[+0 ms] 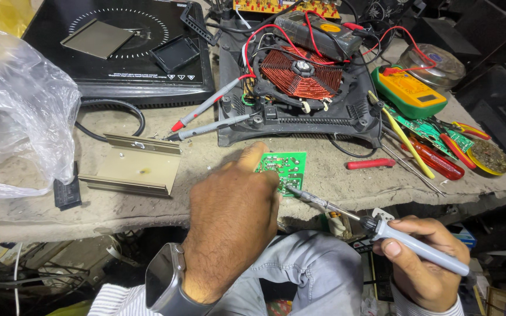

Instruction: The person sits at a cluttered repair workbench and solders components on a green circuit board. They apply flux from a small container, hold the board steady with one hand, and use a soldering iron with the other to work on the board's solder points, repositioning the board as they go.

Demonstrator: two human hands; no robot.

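Pressing left hand (232, 216) steadies green circuit board (282, 169); right hand (423, 263) grips soldering iron (376, 228).

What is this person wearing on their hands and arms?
No gloves: both hands are bare. The left hand has a smartwatch with a dark rectangular face and grey band on its wrist, above a white, finely striped sleeve cuff. The right hand shows a similar striped cuff.

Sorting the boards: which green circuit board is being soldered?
The small green board under the left hand, touched by the soldering iron; the other lies beside the yellow multimeter.
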